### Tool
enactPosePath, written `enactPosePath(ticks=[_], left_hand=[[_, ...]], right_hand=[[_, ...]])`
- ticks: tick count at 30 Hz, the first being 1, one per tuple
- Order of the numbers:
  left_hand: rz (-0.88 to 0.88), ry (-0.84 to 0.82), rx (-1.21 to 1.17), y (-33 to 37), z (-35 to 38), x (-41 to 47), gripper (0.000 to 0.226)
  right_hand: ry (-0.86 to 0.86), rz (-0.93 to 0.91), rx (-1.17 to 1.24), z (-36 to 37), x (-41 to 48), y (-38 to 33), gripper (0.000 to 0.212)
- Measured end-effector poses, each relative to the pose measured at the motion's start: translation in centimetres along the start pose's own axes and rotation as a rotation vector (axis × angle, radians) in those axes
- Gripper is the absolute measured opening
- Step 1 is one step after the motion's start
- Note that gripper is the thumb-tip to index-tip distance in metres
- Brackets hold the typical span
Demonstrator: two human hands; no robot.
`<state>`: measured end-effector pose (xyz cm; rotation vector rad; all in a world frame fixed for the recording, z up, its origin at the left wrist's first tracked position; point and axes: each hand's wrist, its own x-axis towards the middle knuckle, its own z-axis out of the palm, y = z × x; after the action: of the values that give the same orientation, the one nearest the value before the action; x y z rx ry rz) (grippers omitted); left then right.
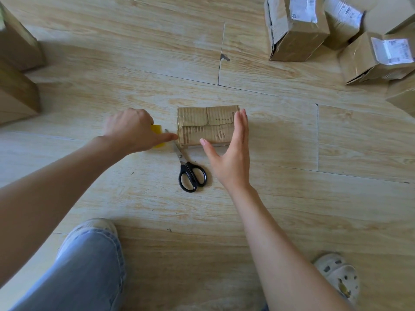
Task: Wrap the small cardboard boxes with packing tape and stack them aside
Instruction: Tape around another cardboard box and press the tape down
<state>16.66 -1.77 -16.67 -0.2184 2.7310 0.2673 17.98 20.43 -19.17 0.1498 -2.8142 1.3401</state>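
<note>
- The left hand point(131, 131) is curling around a yellow tape point(157, 129) roll. One finger is reaching out and touching the end of the box point(202, 125) next to it.
- The right hand point(231, 158) is lying flat and loose, holding nothing. Its straight fingers are resting by the other end of the box, and its thumb is lying along the front side.
- The box is sitting right between the two hands. Some shiny tape is showing on it.
- I think the taping step is going on, with tape being pressed onto the box end beside the left hand. I cannot tell if a strip is stuck down there.
- Next, I think the tape is going to need a cut. The scissors point(190, 171) are lying just below the left finger, with the blades pointing at the box and the black handles close to the right hand.
- The floor point(134, 52) is looking like pale wood boards, with a dark chip in one line.
- Labelled boxes point(296, 30) are sitting well past the right hand.
- Plain cartons point(18, 86) are standing out past the left hand.
- A jeans knee point(89, 265) and a pale shoe point(339, 274) are showing too.
</note>
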Motion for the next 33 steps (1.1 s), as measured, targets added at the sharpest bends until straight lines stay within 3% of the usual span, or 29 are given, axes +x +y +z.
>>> enactPosePath(ticks=[3,6,8,11,13,15,17,21,28,33], left_hand=[[-0.003,-0.004,0.003,0.0,0.1,0.1,0.08],[-0.013,-0.011,0.009,-0.1,0.1,0.1,0.082],[-0.012,-0.005,0.01,-0.1,0.1,0.2,0.081],[-0.001,0.023,-0.007,0.1,0.2,0.4,0.078],[-0.007,0.032,-0.01,0.2,0.3,0.4,0.074],[-0.009,0.046,-0.014,0.3,0.5,0.5,0.066],[-0.018,0.051,-0.02,0.3,0.5,0.5,0.063],[0.005,0.028,-0.013,0.2,0.6,0.5,0.068],[-0.017,0.033,-0.038,0.4,0.9,0.4,0.073],[-0.03,-0.008,-0.034,0.3,1.0,0.3,0.081]], right_hand=[[-0.014,0.055,0.037,-0.3,0.0,0.0,0.094],[-0.099,0.274,0.14,-0.7,0.3,0.1,0.1],[-0.107,0.31,0.027,-1.0,0.6,0.0,0.093],[-0.083,-0.14,-0.445,-0.3,0.5,-1.6,0.071],[-0.275,-0.435,-0.549,1.1,0.4,-2.9,0.062],[-0.427,-0.531,-0.67,2.4,0.0,-3.3,0.06],[-0.442,-0.517,-0.733,3.0,0.0,-3.4,0.058],[-0.301,-0.431,-0.568,3.2,1.2,-4.3,0.051],[-0.233,-0.291,-0.604,4.3,2.6,-4.5,0.043],[-0.264,-0.251,-0.644,3.1,2.8,-2.8,0.064]])
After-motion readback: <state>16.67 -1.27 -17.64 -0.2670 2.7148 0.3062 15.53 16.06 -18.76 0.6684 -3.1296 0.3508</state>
